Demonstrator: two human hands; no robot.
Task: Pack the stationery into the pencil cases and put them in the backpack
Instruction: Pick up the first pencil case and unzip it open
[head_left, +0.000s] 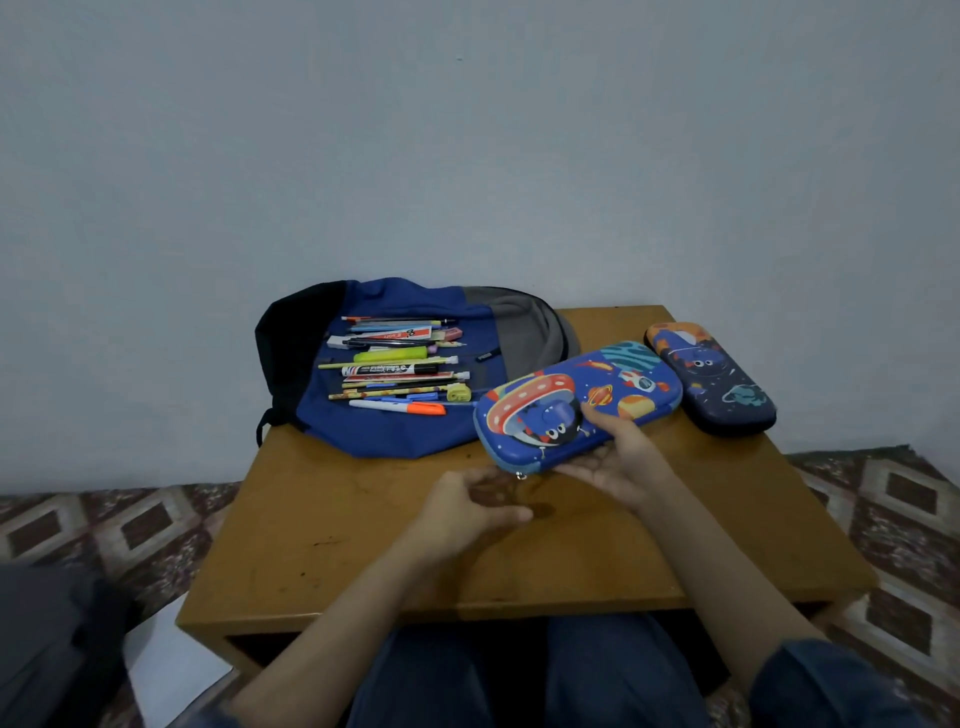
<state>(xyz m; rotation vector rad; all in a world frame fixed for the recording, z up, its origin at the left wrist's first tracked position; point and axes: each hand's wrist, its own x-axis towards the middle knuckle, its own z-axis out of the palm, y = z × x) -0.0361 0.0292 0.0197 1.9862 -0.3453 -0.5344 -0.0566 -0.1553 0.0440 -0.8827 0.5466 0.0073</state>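
Our right hand (618, 462) grips the blue space-print pencil case (597, 400) over the table (332, 519), thumb on top, fingers beneath. Our left hand (462, 504) curls loosely beside its corner, holding nothing. Stationery (397, 384) lies on the backpack (395, 434); we cannot read the marker (389, 369) label.

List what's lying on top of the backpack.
A pile of stationery lies on the blue backpack: yellow highlighter, black-and-white marker, orange-capped pen, yellow sharpener, pencils. The fabric beneath the pile and the backpack's inside are hidden.
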